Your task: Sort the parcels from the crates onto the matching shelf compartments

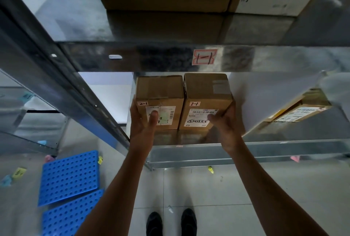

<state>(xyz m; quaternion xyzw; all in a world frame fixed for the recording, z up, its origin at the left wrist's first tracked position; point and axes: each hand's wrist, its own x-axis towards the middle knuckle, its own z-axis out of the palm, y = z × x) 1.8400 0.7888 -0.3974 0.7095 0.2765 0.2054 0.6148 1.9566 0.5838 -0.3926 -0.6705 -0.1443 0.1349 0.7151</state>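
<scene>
There are five boxes [160, 101] on the shelves [189, 137], two blue boards [69, 177] on the floor, two hands [144, 122] and two shoes [154, 223].

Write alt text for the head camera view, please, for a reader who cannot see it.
Two bare hands press a pair of brown boxes, left box and right box, side by side on a metal shelf: left hand, right hand. Both boxes carry small "2-1" tags; the shelf edge above shows a "1-1" label. Blue perforated panels lie on the floor.
</scene>
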